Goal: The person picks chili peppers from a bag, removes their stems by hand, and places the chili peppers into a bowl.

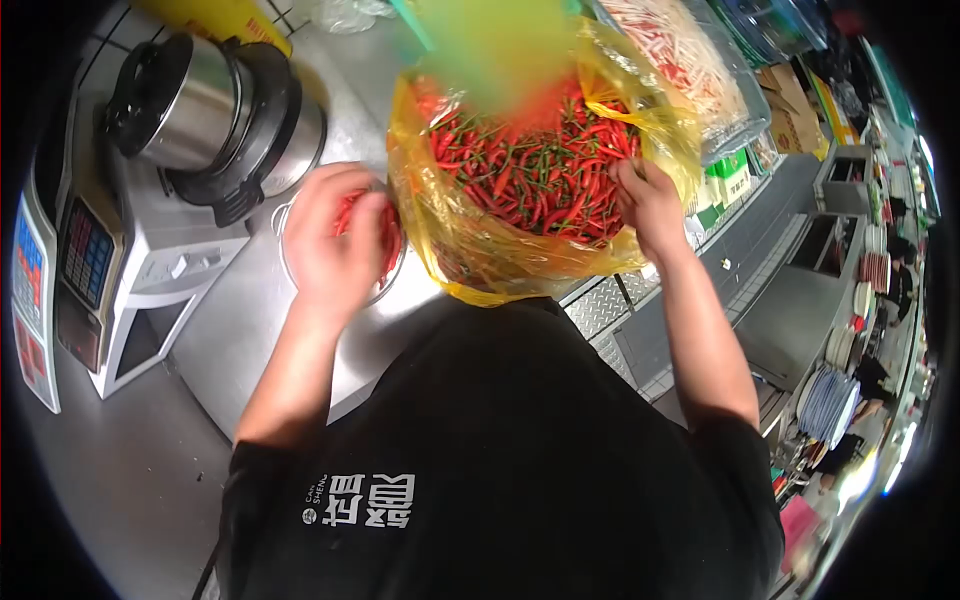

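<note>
A yellow plastic bag (425,235) stands wide open in front of me, full of red chili peppers (535,185) with green stems. My right hand (652,205) is at the bag's right side, its fingertips closed on a chili pepper at the edge of the heap; the fingers partly hide it. To the left, my left hand (330,240) is over a round bowl (402,262) holding red chili pieces (390,235). Its thumb and fingers are apart, somewhat blurred, and chilies show between them. A blurred green and orange patch covers the bag's far part.
At the left are a digital scale (165,245) and a steel-and-black blender jug (195,100) on the steel counter (225,345). A clear tub (735,120) of pale and red strips lies beyond the bag. Stacked plates (825,405) and people are farther right.
</note>
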Available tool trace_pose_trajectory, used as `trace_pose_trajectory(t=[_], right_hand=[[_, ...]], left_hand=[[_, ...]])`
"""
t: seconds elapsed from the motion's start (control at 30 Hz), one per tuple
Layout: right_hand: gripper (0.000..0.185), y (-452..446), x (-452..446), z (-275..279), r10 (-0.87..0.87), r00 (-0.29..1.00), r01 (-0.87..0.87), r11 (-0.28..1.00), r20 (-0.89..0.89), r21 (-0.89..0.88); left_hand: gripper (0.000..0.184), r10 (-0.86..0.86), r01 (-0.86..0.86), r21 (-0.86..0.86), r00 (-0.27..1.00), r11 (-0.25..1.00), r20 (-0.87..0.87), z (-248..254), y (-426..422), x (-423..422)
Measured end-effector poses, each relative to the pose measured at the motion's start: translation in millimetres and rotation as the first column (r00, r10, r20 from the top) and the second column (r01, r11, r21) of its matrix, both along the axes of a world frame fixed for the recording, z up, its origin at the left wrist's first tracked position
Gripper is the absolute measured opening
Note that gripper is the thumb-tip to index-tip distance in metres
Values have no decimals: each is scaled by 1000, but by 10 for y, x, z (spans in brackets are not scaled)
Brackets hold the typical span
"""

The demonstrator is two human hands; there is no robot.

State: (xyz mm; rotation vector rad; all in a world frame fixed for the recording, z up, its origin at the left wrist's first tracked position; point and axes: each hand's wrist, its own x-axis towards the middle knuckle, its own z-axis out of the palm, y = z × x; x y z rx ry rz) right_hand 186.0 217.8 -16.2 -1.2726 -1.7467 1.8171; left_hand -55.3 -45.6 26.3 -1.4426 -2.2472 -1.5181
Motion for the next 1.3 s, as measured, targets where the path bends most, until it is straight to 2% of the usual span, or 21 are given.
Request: trace_pose_trajectory(t=[0.03, 0.1, 0.13, 0.2, 0.27, 0.37, 0.4, 0.43, 0.5, 0.53, 0.6, 0.67, 0.73, 0.77, 0.87, 0.93, 0.97, 1.03, 1.1, 1.2, 1.3], right_hand=[[16, 160, -69, -44, 52, 987, -80, 981, 153, 179], [22, 610, -196, -196, 118, 884, -349, 811, 452, 470], [28, 850, -291, -242, 75, 880, -359, 752, 469, 553], [33, 1240, -511, -217, 22, 884, -353, 686, 468, 636], [34, 1483, -640, -19, -131, 963, -76, 704, 234, 706], [37, 1376, -571, 177, -125, 978, -45, 649, 165, 759], [37, 1307, -478, 263, -133, 978, -35, 650, 159, 759], [36, 1154, -350, 363, -164, 974, -9, 654, 154, 756], [34, 842, -70, 396, -250, 966, 106, 627, 71, 771], [33, 709, 72, 380, -303, 953, 195, 588, -10, 785], [32, 473, 291, 287, -402, 912, 233, 665, 77, 710], [34, 307, 362, 125, -484, 857, 261, 702, 176, 662], [32, 241, 364, 80, -445, 867, 206, 729, 223, 653], [32, 232, 336, 82, -448, 867, 214, 730, 217, 649], [28, 193, 188, 145, -290, 953, 176, 758, 84, 628], [25, 203, 19, 194, -33, 977, -108, 777, 212, 621], [25, 231, -38, 178, -41, 978, -98, 780, 206, 618], [28, 338, -133, 123, 49, 919, -301, 726, 390, 618], [30, 515, -152, -61, 35, 929, -278, 724, 369, 632], [33, 546, -102, -32, -37, 901, -273, 726, 431, 632], [33, 593, 46, -81, -18, 895, -273, 767, 445, 581]], left_hand=[[13, -110, 111, -25, 993, 994, 34, 67, 205, 105], [13, -391, 391, 9, 920, 920, -12, 6, 693, 206], [12, -502, 502, -95, 864, 860, 22, 13, 942, 217], [16, -553, 557, -288, 827, 779, 103, -117, 1523, 196], [20, -545, 495, -381, 838, 781, -30, -212, 2091, 100], [20, -485, 413, -427, 871, 805, -71, 295, 2379, 90], [18, -416, 303, -398, 878, 866, -236, 422, 2395, 136], [18, -423, 307, -404, 874, 862, -238, 447, 2410, 145], [13, -361, 309, -188, 818, 932, -448, 448, 2452, 128], [13, -372, 318, -194, 812, 928, -449, 372, 2507, 89], [10, -345, 476, 202, 817, 856, -462, 165, 2625, 9], [8, -348, 495, 219, 804, 841, -482, 213, 2687, 17], [7, -371, 421, 50, 843, 905, -391, 243, 2720, 29], [9, -457, 425, -169, 814, 889, -358, 360, 2648, 138], [18, -566, 318, -683, 807, 658, -169, 196, 2597, 290], [19, -540, 269, -677, 812, 685, -223, -97, 2689, 310], [21, -506, 221, -661, 818, 717, -275, -136, 2732, 331], [23, -527, 259, -616, 794, 744, -304, -180, 2795, 349], [26, -543, 295, -572, 773, 766, -328, -116, 2796, 397], [25, -596, 299, -762, 791, 574, -138, 67, 2770, 463], [16, -527, 287, -702, 837, 651, -148, -295, 2625, 219]])
